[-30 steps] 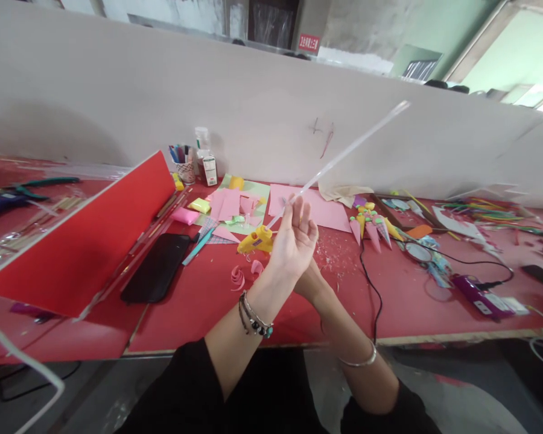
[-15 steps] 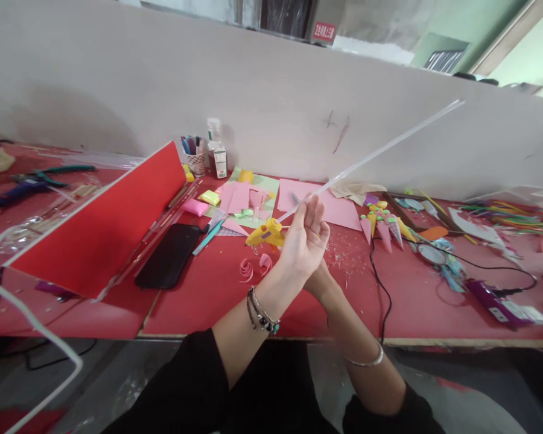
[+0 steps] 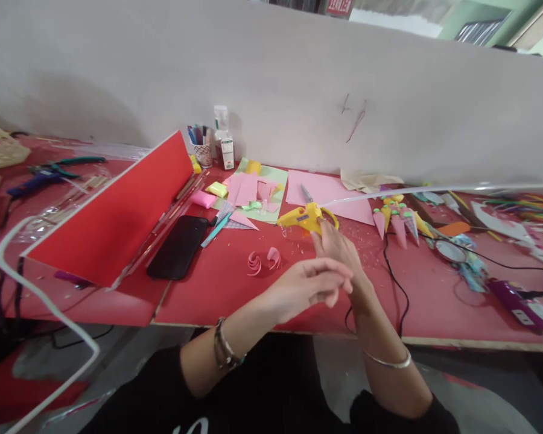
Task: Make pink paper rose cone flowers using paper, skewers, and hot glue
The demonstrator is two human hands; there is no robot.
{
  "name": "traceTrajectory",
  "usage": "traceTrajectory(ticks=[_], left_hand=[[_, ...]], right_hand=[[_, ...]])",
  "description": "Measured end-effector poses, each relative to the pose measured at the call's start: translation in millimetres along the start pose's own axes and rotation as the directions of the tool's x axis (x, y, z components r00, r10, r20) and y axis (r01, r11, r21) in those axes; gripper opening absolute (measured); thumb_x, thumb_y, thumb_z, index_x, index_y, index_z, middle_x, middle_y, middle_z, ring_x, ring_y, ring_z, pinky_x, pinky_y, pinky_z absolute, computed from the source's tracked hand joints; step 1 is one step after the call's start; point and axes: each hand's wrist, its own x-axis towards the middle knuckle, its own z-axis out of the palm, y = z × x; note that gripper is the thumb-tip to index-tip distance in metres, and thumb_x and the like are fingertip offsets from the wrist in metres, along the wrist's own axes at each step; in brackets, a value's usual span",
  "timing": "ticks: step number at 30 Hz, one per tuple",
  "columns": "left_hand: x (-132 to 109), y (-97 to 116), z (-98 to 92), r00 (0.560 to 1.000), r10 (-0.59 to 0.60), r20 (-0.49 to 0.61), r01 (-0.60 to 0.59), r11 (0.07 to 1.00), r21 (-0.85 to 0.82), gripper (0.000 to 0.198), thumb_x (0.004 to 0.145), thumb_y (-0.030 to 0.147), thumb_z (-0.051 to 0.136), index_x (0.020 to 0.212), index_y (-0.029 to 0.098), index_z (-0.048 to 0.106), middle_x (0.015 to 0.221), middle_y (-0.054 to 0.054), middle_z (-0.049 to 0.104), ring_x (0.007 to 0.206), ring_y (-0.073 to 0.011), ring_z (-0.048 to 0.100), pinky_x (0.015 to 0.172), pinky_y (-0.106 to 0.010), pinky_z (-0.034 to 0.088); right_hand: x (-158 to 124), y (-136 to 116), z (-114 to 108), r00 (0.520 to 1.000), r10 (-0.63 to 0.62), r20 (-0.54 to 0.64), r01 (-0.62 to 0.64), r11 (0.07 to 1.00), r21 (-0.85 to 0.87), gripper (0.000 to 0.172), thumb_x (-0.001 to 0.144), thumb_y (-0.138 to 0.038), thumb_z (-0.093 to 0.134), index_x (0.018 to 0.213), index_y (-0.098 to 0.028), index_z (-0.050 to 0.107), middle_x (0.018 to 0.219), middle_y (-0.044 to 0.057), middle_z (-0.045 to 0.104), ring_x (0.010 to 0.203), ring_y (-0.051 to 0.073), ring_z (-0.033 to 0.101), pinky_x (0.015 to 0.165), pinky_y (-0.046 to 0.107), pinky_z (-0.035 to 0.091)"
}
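Observation:
My right hand (image 3: 339, 244) is closed at the grip of a yellow hot glue gun (image 3: 301, 218), whose nozzle points left just above the red table. A long translucent glue stick (image 3: 389, 193) runs out of its back to the right. Nearer to me, my left hand (image 3: 310, 286) crosses in front of my right wrist, its fingers loosely bent and apart, holding nothing I can see. Two curled pink strips (image 3: 254, 264) lie left of my hands. Behind the glue gun, a scissors blade (image 3: 306, 193) shows on a pink sheet (image 3: 344, 199).
A leaning red board (image 3: 113, 217), a black phone (image 3: 177, 247) and a turquoise cutter (image 3: 216, 230) are on the left. Small pink cones (image 3: 398, 232) lie right, near a black cord and a purple power strip (image 3: 516, 304). A pen cup (image 3: 203, 154) and bottle (image 3: 225, 144) stand behind.
My left hand has moved down and toward me, from palm up to fingers bent. The glue stick has swung lower to the right, and the glue gun and right hand now show clearly.

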Motion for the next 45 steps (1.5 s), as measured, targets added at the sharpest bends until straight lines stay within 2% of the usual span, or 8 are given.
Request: traceTrajectory(ticks=[3,6,8,10,15,24,37,45], left_hand=[[-31,10,-30.2,0.999,0.018,-0.031,0.000,0.873,0.488,0.005,0.070,0.014,0.055,0.072,0.015,0.060,0.064,0.003,0.060,0.048,-0.0035,0.050,0.053,-0.017,0.040],[-52,26,-66.8,0.919,0.285,-0.271,0.080,0.538,0.839,0.008,0.072,0.018,0.053,0.076,0.015,0.060,0.075,-0.001,0.063,0.062,-0.0095,0.056,0.062,-0.023,0.044],[-60,33,-90.2,0.852,0.422,-0.311,0.184,0.317,0.931,0.012,0.076,0.020,0.049,0.077,0.016,0.060,0.079,-0.003,0.063,0.071,-0.0135,0.057,0.065,-0.026,0.045],[-61,37,-109.1,0.845,0.451,-0.287,0.257,0.126,0.958,0.014,0.076,0.017,0.047,0.081,0.016,0.060,0.082,-0.004,0.063,0.074,-0.0148,0.057,0.069,-0.029,0.045],[-52,34,-131.8,0.893,0.405,-0.197,0.222,-0.016,0.975,0.020,0.079,0.018,0.046,0.096,0.018,0.057,0.093,-0.004,0.063,0.082,-0.0147,0.058,0.074,-0.029,0.046],[-49,32,-137.1,0.940,0.336,-0.060,0.102,-0.109,0.989,0.014,0.081,0.019,0.047,0.082,0.017,0.061,0.084,-0.002,0.064,0.079,-0.0139,0.059,0.072,-0.026,0.045],[-55,46,-122.9,0.937,0.120,0.328,-0.111,-0.787,0.607,0.018,0.081,0.008,0.045,0.084,0.018,0.061,0.081,-0.002,0.066,0.070,-0.0138,0.060,0.061,-0.025,0.041],[-57,60,-97.8,0.907,0.049,0.417,-0.175,-0.858,0.482,0.019,0.080,0.006,0.044,0.078,0.017,0.058,0.079,0.000,0.066,0.059,-0.0119,0.057,0.057,-0.025,0.039]], right_hand=[[10,11,-17,0.985,-0.051,0.166,0.077,0.985,-0.153,0.029,0.081,-0.028,0.039,0.101,-0.014,0.054,0.090,0.014,0.065,0.081,0.028,0.062,0.065,0.039,0.048],[12,12,-25,0.974,-0.014,0.224,0.090,0.939,-0.331,0.034,0.082,-0.030,0.037,0.106,-0.010,0.050,0.090,0.015,0.065,0.077,0.028,0.063,0.061,0.036,0.046],[10,13,-26,0.977,0.000,0.213,0.081,0.925,-0.371,0.033,0.082,-0.032,0.038,0.104,-0.010,0.049,0.089,0.015,0.065,0.073,0.027,0.062,0.058,0.034,0.045],[7,15,-25,0.980,0.001,0.201,0.078,0.920,-0.384,0.032,0.082,-0.034,0.038,0.101,-0.012,0.050,0.087,0.014,0.065,0.070,0.026,0.062,0.056,0.033,0.044],[6,18,-25,0.979,-0.005,0.202,0.085,0.917,-0.390,0.029,0.081,-0.036,0.038,0.097,-0.014,0.050,0.084,0.012,0.064,0.067,0.024,0.061,0.052,0.031,0.041],[4,18,-29,0.979,-0.019,0.201,0.091,0.931,-0.355,0.033,0.081,-0.040,0.037,0.098,-0.015,0.049,0.081,0.011,0.063,0.066,0.024,0.060,0.051,0.030,0.039],[4,13,-39,0.968,-0.062,0.245,0.134,0.948,-0.290,0.046,0.075,-0.052,0.043,0.097,-0.014,0.051,0.071,0.008,0.062,0.058,0.020,0.057,0.049,0.028,0.037],[4,6,-41,0.939,-0.122,0.322,0.226,0.924,-0.308,0.051,0.066,-0.056,0.054,0.098,-0.016,0.053,0.072,0.007,0.064,0.059,0.019,0.058,0.047,0.026,0.036]])
